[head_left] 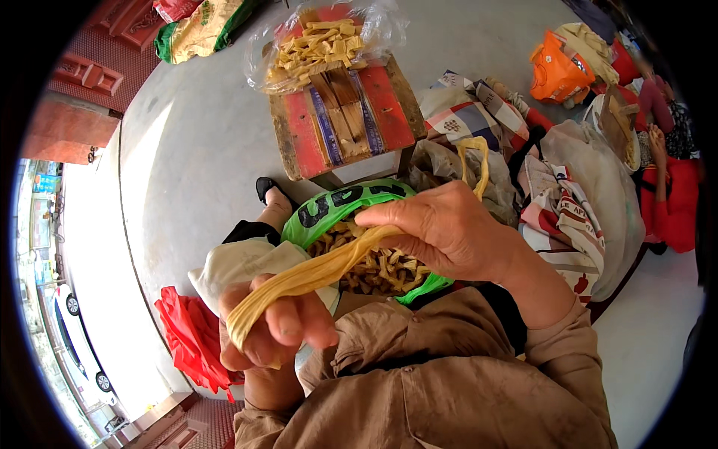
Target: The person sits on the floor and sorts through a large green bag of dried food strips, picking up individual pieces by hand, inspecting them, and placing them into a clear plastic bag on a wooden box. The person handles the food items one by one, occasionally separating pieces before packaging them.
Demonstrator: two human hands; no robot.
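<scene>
A long, limp yellow strip point(310, 271) stretches between my two hands above my lap. My left hand point(288, 318) has its fingers curled, with one end of the strip looped over them. Thumb and fingers of my right hand point(449, 232) pinch the strip farther along, and a loose yellow tail point(479, 168) rises behind that hand. Beneath the strip sits a green plastic bag point(340, 206), its mouth open around many small brownish-yellow pieces point(385, 271). My hands partly cover the bag and its contents.
A red wooden stool point(295, 131) stands ahead, bearing a slotted wooden block point(344, 108) and a clear bag of yellow bundles point(318, 49). A red bag point(187, 333) lies at left. Cloths point(557, 217) and a translucent sack point(598, 172) are at right, near another person in red point(677, 202).
</scene>
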